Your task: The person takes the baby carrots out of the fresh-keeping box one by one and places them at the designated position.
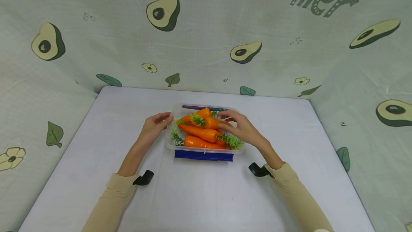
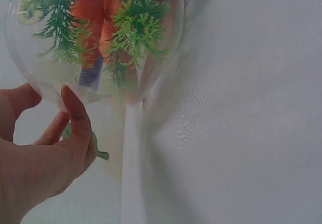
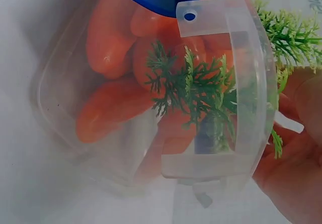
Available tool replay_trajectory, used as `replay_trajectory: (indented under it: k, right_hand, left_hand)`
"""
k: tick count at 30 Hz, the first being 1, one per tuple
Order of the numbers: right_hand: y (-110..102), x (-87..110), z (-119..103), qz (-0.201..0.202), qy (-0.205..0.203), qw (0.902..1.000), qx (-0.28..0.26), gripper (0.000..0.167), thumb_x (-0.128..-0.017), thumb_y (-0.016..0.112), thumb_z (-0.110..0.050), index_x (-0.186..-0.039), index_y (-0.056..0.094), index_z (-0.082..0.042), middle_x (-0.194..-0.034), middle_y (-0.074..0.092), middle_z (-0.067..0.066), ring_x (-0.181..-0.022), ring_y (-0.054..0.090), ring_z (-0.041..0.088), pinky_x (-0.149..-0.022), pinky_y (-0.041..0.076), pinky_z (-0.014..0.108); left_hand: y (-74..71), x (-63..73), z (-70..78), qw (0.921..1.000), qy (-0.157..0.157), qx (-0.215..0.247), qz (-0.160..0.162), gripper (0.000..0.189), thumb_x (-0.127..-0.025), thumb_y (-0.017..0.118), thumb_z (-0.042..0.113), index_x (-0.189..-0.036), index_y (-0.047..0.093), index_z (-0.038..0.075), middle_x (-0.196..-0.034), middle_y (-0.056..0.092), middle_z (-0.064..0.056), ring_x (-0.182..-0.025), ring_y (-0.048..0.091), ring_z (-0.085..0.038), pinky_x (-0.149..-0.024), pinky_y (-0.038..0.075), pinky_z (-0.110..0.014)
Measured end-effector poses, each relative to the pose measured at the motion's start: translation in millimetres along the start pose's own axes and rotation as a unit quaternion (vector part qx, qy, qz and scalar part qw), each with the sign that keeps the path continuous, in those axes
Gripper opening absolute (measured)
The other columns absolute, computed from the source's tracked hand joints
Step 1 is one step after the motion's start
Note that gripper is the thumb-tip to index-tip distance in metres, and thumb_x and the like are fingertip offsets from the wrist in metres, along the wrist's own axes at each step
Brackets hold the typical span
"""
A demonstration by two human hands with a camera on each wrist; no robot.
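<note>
A clear plastic food container (image 1: 168, 139) with blue clips holds several shiny orange toy carrots (image 1: 197, 133) with feathery green tops. My left hand (image 1: 152, 129) is at the container's left end, pinching its rim between thumb and fingers. In the left wrist view, the thumb and fingertips of that hand (image 2: 55, 148) meet the clear wall (image 2: 25, 58). Over the right side of the container, my right hand (image 1: 242, 127) holds the end of an upper carrot (image 1: 213, 122) between thumb and fingers. The right wrist view shows this hand (image 3: 297, 168) partly hidden by the container wall.
The container stands on a white-covered table (image 1: 199, 196). A blue clip (image 1: 203, 155) hangs along its near side, and another (image 1: 193, 107) along the far side. Behind the table hangs a cloth (image 1: 199, 46) with avocado prints. Black wrist devices (image 1: 145, 177) sit at both sleeves.
</note>
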State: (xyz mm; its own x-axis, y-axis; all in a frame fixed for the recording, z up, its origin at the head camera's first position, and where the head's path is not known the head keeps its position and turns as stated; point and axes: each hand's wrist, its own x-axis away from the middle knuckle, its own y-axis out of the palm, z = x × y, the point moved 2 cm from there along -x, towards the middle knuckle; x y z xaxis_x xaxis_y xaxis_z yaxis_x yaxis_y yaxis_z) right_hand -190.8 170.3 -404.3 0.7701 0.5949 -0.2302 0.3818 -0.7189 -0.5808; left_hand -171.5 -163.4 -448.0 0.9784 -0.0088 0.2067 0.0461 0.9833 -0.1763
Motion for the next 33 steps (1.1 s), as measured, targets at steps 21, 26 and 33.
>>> replay_trajectory:
  k: [21,26,33]
  right_hand:
    - [10.1,-13.5,-1.6,-0.069,-0.029,0.9915,0.106,0.047,-0.096,0.073,-0.004,-0.14,0.058,0.003,-0.136,0.062,0.019,-0.124,0.059,0.034,-0.106,0.048,0.049]
    - [11.3,-15.7,-1.7,-0.077,-0.025,0.9888,0.126,0.05,-0.095,0.074,-0.005,-0.142,0.057,0.002,-0.139,0.061,0.019,-0.127,0.057,0.035,-0.108,0.046,0.049]
    - [12.2,-14.5,0.1,-0.065,-0.051,0.9922,0.093,0.049,-0.095,0.074,-0.005,-0.14,0.057,0.006,-0.131,0.065,0.02,-0.114,0.066,0.033,-0.097,0.055,0.045]
  left_hand:
    - [2.0,-0.8,0.6,0.9995,0.001,0.03,0.008,0.055,-0.101,0.069,0.035,-0.143,0.058,0.001,-0.136,0.061,-0.017,-0.117,0.057,-0.024,-0.1,0.049,-0.029]
    - [2.7,-1.5,0.8,0.9994,0.005,0.034,0.007,0.055,-0.101,0.069,0.035,-0.143,0.058,0.0,-0.137,0.06,-0.017,-0.115,0.058,-0.022,-0.099,0.05,-0.027]
    - [2.2,0.4,0.0,0.9995,0.0,0.031,0.006,0.058,-0.1,0.069,0.037,-0.144,0.056,0.001,-0.141,0.058,-0.017,-0.116,0.056,-0.02,-0.097,0.048,-0.022]
